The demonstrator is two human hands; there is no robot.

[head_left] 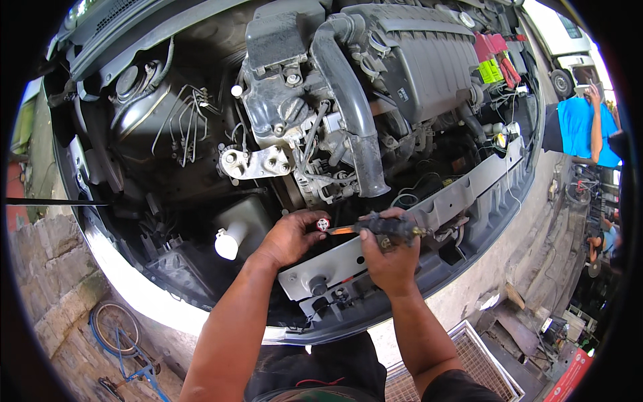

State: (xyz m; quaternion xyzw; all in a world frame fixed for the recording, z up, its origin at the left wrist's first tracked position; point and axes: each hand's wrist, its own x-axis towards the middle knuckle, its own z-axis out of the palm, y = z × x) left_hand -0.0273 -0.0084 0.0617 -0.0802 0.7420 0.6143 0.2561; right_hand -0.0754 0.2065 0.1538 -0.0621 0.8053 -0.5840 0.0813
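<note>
Above the front crossmember (375, 244) of the open engine bay, my left hand (289, 238) pinches a small round red-and-white piece (323, 224) between thumb and fingertips. My right hand (392, 264) is closed around a grimy black tool-like piece (395, 228) with a narrow orange section (343, 230) pointing left. Its thin end reaches the red-and-white piece; whether they touch, I cannot tell. Behind my hands stand the engine's dark ribbed cover (429, 67) and a curved black air duct (348, 100). A white-capped reservoir (231, 240) sits left of my left hand.
A pale engine mount bracket (254, 162) lies behind my left hand. At the back right is a battery area with a red cover (490, 47) and a yellow-green piece (491, 71). A bicycle (120, 335) lies at lower left; a person in blue (589, 130) is at right.
</note>
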